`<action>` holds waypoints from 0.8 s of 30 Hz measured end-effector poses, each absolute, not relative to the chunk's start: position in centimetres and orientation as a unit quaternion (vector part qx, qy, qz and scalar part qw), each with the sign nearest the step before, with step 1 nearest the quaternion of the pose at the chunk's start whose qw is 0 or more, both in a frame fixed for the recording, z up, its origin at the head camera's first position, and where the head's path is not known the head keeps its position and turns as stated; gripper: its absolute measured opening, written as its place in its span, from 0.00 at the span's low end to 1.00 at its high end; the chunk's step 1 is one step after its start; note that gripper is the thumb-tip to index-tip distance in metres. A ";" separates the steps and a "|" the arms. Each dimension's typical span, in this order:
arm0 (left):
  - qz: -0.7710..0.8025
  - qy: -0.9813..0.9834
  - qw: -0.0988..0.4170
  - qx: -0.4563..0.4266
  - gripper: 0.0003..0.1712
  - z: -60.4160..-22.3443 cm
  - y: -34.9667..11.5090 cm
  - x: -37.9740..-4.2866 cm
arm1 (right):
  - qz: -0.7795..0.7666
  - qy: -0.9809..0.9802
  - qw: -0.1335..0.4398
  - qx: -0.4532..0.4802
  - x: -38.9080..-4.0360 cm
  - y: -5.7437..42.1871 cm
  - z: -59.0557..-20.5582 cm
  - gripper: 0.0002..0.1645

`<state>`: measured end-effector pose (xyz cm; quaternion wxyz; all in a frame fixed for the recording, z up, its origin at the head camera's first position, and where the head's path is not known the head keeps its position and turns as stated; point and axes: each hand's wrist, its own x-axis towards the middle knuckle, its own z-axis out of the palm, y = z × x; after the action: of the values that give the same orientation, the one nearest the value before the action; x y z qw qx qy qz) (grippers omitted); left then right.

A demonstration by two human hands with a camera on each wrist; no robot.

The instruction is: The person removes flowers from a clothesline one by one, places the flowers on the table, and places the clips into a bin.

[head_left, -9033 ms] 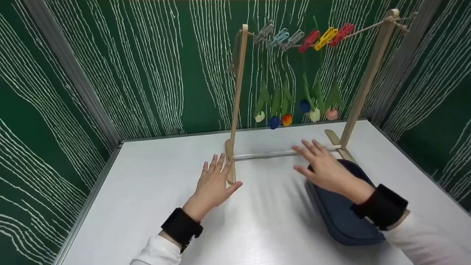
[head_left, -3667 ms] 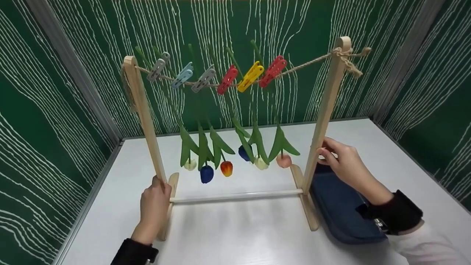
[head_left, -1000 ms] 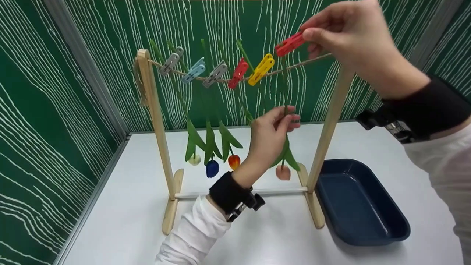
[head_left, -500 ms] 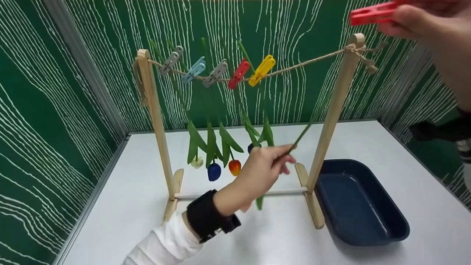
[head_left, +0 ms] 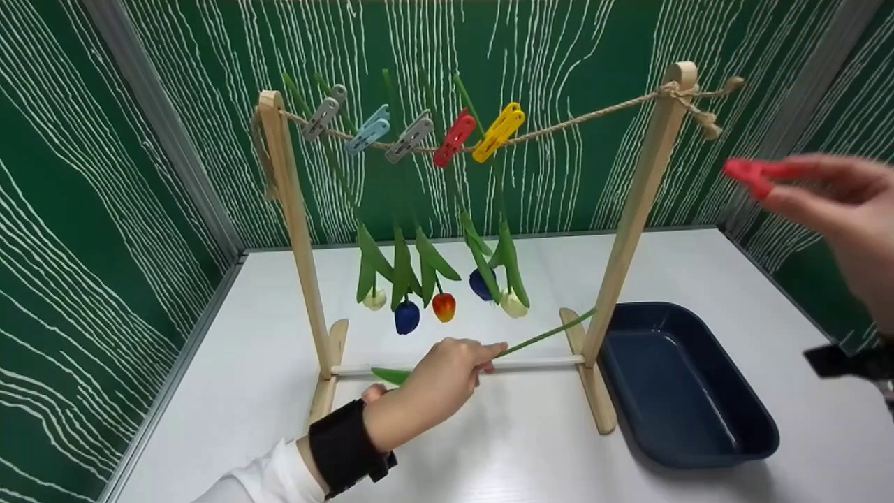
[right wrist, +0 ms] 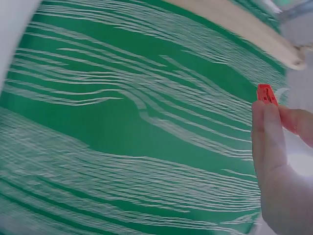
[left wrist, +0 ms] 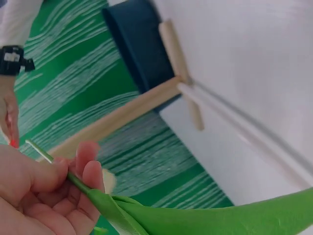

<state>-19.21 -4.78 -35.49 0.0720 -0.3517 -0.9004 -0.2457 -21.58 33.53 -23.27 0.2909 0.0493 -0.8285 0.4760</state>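
Observation:
My left hand holds a tulip by its stem, low in front of the wooden rack. The stem slants up to the right; the peach bloom is mostly hidden behind my wrist. In the left wrist view its green leaf runs away from the curled fingers. Over at the right, outside the rack, my right hand pinches a red clothespin between thumb and fingers. The right wrist view also shows this clothespin at the fingertips.
A rope spans the rack's wooden posts. Several tulips hang from it head down, held by grey, light blue, red and yellow clothespins. A dark blue tray stands beside the rack's right foot. A crossbar joins the feet.
The rack was drawn nearer earlier. The right-end red clothespin came off the rope and moved right and down with my right hand. My left hand lowered the peach tulip leftward.

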 end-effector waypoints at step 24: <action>0.024 -0.931 0.098 -0.350 0.15 -43.8 -6.5 -19.7 | 0.317 -0.946 0.003 0.067 -20.3 35.1 -42.9 0.26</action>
<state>-19.70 -6.49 -43.81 0.0980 -0.3497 -0.9314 0.0244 -20.30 35.08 -42.86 0.0029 0.0674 -0.9461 0.3167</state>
